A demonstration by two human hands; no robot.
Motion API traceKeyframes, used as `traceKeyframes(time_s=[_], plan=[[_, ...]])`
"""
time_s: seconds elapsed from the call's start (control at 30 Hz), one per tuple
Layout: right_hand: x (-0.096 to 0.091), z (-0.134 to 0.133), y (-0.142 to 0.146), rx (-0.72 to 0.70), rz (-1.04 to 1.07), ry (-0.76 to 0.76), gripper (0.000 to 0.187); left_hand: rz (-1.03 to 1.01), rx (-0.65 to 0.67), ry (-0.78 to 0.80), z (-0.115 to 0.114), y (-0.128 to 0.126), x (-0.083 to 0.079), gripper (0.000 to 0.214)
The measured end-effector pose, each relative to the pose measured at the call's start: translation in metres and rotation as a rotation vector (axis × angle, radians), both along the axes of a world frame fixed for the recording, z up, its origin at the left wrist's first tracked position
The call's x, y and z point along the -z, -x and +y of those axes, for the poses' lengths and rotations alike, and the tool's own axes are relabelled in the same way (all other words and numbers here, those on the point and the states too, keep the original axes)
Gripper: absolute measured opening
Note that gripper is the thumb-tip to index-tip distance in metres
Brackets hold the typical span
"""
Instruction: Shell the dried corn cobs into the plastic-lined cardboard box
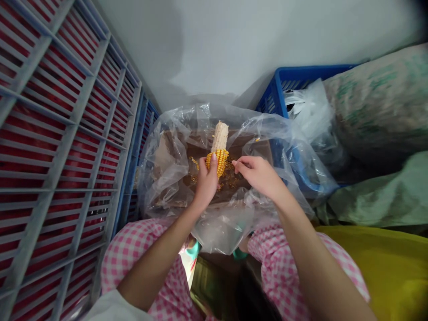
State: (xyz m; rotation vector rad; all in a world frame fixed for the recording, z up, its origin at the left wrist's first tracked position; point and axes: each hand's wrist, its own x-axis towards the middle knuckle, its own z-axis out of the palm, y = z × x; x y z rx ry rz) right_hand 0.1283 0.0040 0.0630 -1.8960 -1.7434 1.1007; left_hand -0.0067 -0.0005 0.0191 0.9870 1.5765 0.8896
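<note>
My left hand (206, 180) is closed around the lower part of a corn cob (220, 136), its thumb pressed on the kernels. The cob's upper half is bare and pale, while yellow kernels (217, 161) still cover the part by my fingers. Just to the right, my right hand (256, 171) pinches something thin and dark that points toward the kernels; what it is I cannot make out. Both hands are above a cardboard box (187, 149) lined with a clear plastic bag (169, 180). Loose kernels and bits lie at the bottom of the box.
Grey slatted crates (50, 187) with red contents stand on the left. A blue crate (277, 89) at the right holds white plastic bags (307, 109), beside a large stuffed sack (381, 98). Something yellow (384, 263) lies at lower right. A pale wall (214, 49) rises behind the box.
</note>
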Motion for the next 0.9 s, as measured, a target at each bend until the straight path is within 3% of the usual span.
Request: traceKeyframes(time_s=[0.67, 0.9], plan=[[-0.006, 0.002, -0.008, -0.084, 0.033, 0.084, 0.026, 0.155, 0.093, -0.146, -0.003, 0.000, 0.002, 0.033], [0.008, -0.001, 0.010, -0.015, -0.097, 0.061, 0.028, 0.311, 0.075, -0.170, -0.007, -0.002, 0.006, 0.027]])
